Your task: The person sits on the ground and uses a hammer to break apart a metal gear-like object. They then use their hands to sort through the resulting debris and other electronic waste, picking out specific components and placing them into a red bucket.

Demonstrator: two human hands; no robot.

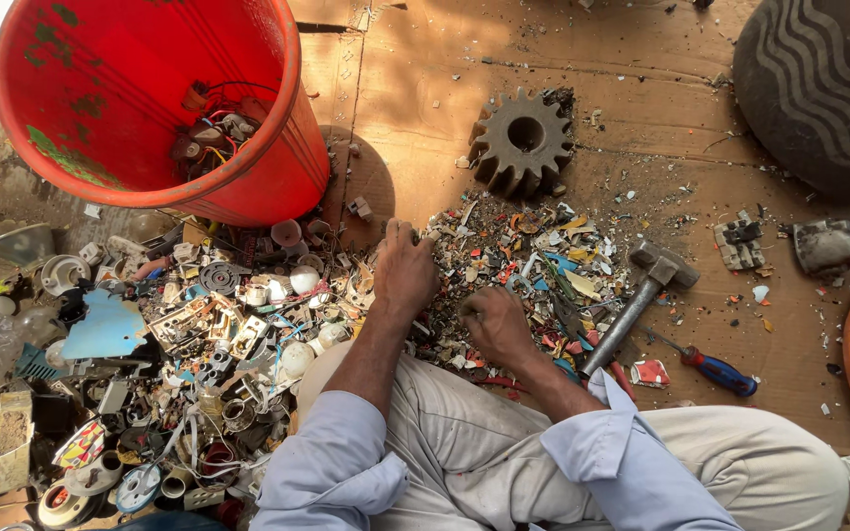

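Head view: a heap of small broken scrap fragments point(533, 265), bits of coloured plastic, metal and board, is spread over flattened cardboard point(641, 128) on the floor, directly in front of the seated person's knees. The left hand point(402, 270) is laid palm down on the near left edge of the heap, its fingers point(395, 234) bent and pressed into the fragments; whether anything is pinched beneath them cannot be told. The right hand point(494, 323) is held just beside it, curled into a loose fist on the heap, and whether a piece is gripped inside cannot be told either. Both sleeves are rolled above the forearms.

Just right of the heap a steel hammer point(641, 300) is laid with its head away from the person, and a screwdriver with a red and blue handle point(715, 372) is seen near its shaft. A rusty toothed gear point(521, 141) is set beyond the heap. To the left a larger pile of mixed scrap point(199, 344), with sockets, wires and white fittings, is spread below a tilted red bucket point(277, 167) in which wired parts are held. A ribbed tyre point(823, 88) is seen at the upper right.
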